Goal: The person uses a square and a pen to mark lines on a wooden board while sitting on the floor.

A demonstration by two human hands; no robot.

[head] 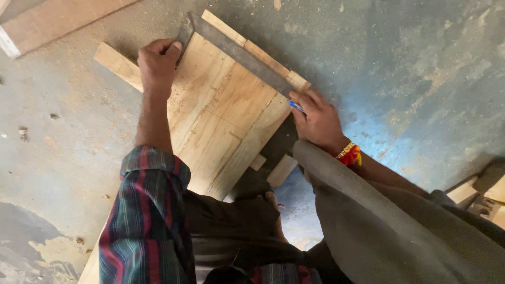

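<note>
A wooden board (221,115) is lying flat on the dusty concrete floor (421,63), and everything else is placing itself around it. A metal square (239,50) is resting across the board's far end, its long dark blade running along that edge. The left hand (156,63) is pressing down at the board's far left corner, fingers curled together over the thick end of the square, clamped on it. The right hand (318,120) is sitting at the board's far right corner, fingers closed around a blue pen (296,107) whose tip is touching the board just beside the blade. A red and yellow thread (350,154) is circling that wrist. Small wood scraps (276,168) are lying just off the board's near right edge. Another plank (52,23) is lying well apart, beyond the board's far left corner.
</note>
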